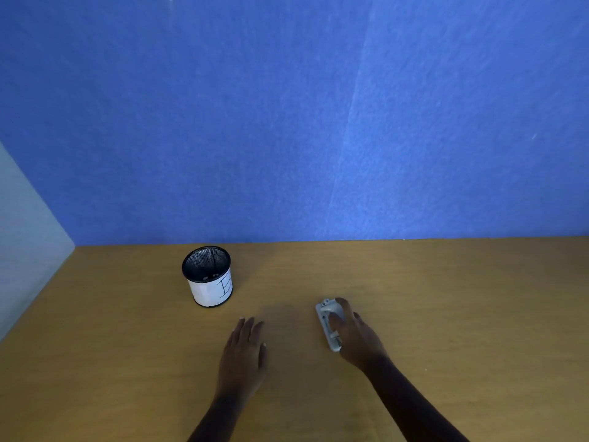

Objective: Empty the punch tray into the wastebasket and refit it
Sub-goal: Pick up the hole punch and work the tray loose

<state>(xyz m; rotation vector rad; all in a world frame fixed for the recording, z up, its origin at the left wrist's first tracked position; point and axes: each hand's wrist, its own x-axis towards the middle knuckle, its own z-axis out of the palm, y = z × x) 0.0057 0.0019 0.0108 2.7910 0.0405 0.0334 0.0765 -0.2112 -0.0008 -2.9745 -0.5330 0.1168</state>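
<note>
A small grey hole punch (325, 323) lies on the wooden desk, right of centre. My right hand (353, 338) rests over its right side, fingers curled around the body; the tray underneath is hidden. A black mesh wastebasket (208, 282) with a white paper label stands upright at the left, a few white bits visible inside. My left hand (245, 352) lies flat on the desk between the wastebasket and the punch, fingers spread, holding nothing.
The wooden desk (446, 314) runs to a blue partition wall (287, 122) at the back and a pale side panel (25, 250) on the left. Bare desk surface stretches to the right of the punch.
</note>
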